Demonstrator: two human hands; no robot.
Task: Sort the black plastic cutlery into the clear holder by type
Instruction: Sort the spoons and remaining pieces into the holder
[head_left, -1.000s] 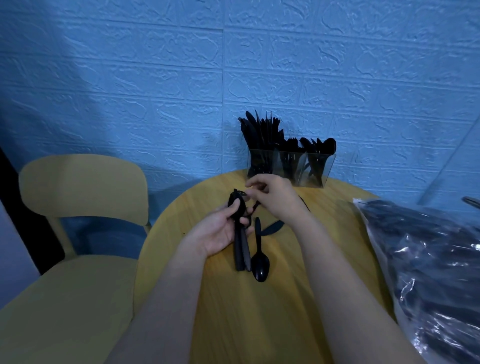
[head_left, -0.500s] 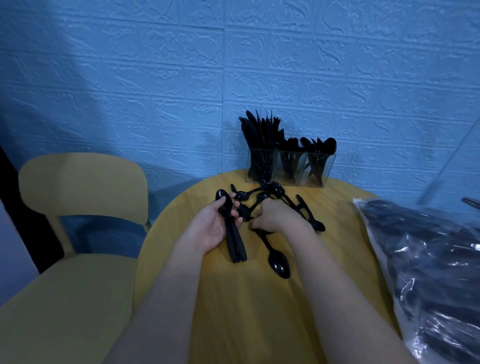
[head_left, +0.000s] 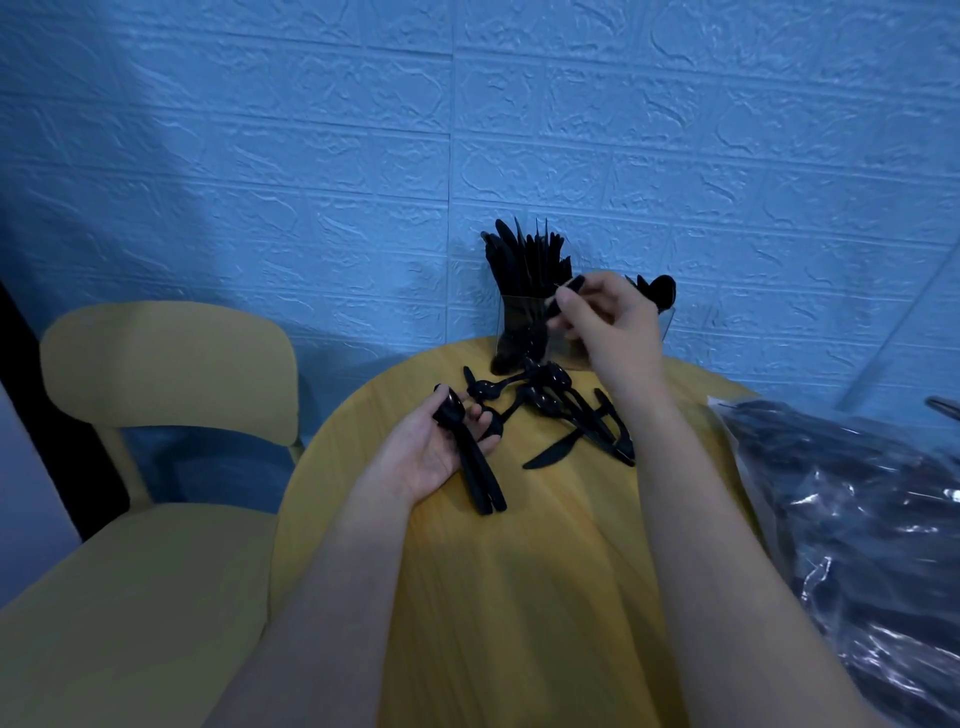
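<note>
The clear holder (head_left: 511, 325) stands at the table's far edge against the wall, with black cutlery upright in its compartments. My right hand (head_left: 608, 327) is raised in front of its middle and pinches a black cutlery piece (head_left: 563, 296) between thumb and fingers. My left hand (head_left: 436, 449) lies palm up on the table and holds a bundle of black spoons (head_left: 475, 467), thumb over the bowls. A loose pile of black cutlery (head_left: 561, 410) lies between the hands, with a knife (head_left: 550, 453) at its near side.
The round wooden table (head_left: 519, 597) fills the middle. A clear plastic bag of black cutlery (head_left: 857, 519) lies along its right side. A yellow chair (head_left: 166, 374) stands to the left. A blue textured wall is right behind the holder.
My right hand rose from the pile on the table up to the holder, carrying one piece. The left hand stayed low with its bundle of spoons.
</note>
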